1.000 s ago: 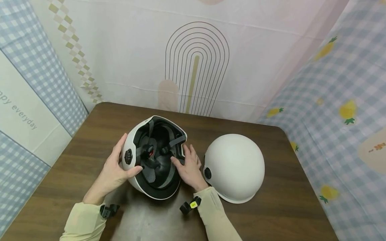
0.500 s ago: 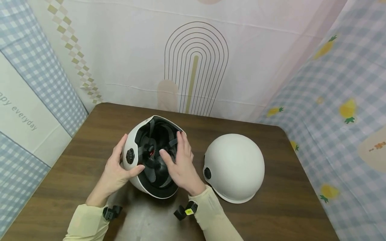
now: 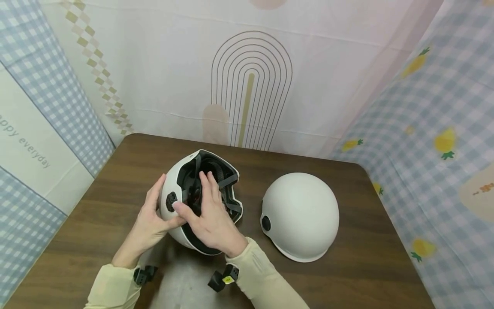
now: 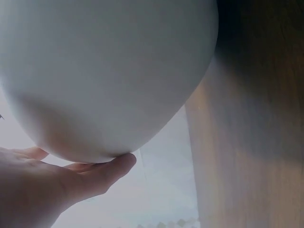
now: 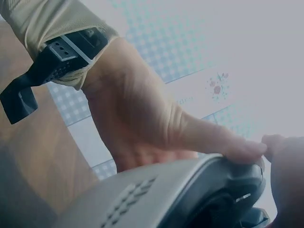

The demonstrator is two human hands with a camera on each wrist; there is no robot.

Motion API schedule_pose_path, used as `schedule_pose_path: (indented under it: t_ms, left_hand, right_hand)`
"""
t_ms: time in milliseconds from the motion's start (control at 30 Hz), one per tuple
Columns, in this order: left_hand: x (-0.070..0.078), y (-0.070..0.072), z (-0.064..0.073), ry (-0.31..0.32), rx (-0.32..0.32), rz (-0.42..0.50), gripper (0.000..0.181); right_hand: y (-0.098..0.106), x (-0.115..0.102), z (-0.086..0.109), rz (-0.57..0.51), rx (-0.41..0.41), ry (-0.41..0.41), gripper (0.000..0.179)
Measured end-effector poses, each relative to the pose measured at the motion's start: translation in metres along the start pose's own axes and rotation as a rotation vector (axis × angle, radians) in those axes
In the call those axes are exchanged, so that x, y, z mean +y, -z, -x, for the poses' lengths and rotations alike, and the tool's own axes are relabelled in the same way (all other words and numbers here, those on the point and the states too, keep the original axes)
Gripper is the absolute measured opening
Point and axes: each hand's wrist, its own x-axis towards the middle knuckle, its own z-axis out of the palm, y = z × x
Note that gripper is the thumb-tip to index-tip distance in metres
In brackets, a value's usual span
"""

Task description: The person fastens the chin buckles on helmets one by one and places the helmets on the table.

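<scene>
A white helmet (image 3: 175, 178) lies upside down on the table, its black lining and grey straps facing up. My left hand (image 3: 148, 225) grips its left side, thumb at the rim and fingers along the shell. In the left wrist view those fingers touch the smooth shell (image 4: 109, 71). My right hand (image 3: 214, 221) reaches across the helmet opening with fairly straight fingers over the lining, hiding part of it. Its thumb is right by the left thumb and a round black knob (image 3: 171, 201). The right wrist view shows the left hand (image 5: 130, 104) behind the shell (image 5: 128, 199).
To the right, a second white helmet (image 3: 302, 214) rests dome up on the brown wooden table (image 3: 355, 257). A pale printed cloth (image 3: 166, 64) hangs behind the table. Checked blue cloth (image 3: 405, 128) hangs at the sides. Both wrists wear small black cameras.
My right hand has moved left from the helmet's right rim, across the opening toward the left thumb. The helmet has turned slightly, baring its right edge. My left hand keeps its grip.
</scene>
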Motion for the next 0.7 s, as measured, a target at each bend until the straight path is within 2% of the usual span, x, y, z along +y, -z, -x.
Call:
schedule_pose_path:
  t_ms: [167, 333, 400, 533, 700]
  left_hand:
    - [-0.002, 0.0, -0.001, -0.039, -0.006, -0.003, 0.113]
    - [-0.007, 0.001, 0.001, -0.099, -0.04, -0.004, 0.11]
    - [-0.008, 0.002, 0.001, -0.097, -0.056, -0.004, 0.107]
    - [-0.011, 0.002, 0.001, -0.02, -0.077, -0.021, 0.098]
    - [-0.017, 0.002, -0.001, 0.155, -0.155, 0.077, 0.079]
  right_hand:
    - [0.0, -0.004, 0.001, -0.034, -0.003, 0.0, 0.091]
    - [0.001, -0.004, 0.0, -0.138, -0.036, -0.028, 0.078]
    - [0.001, -0.004, -0.001, -0.169, -0.036, -0.045, 0.073]
    - [0.003, -0.004, -0.001, -0.213, -0.018, -0.037, 0.065]
    - [0.006, -0.002, -0.002, -0.315, -0.019, -0.058, 0.061]
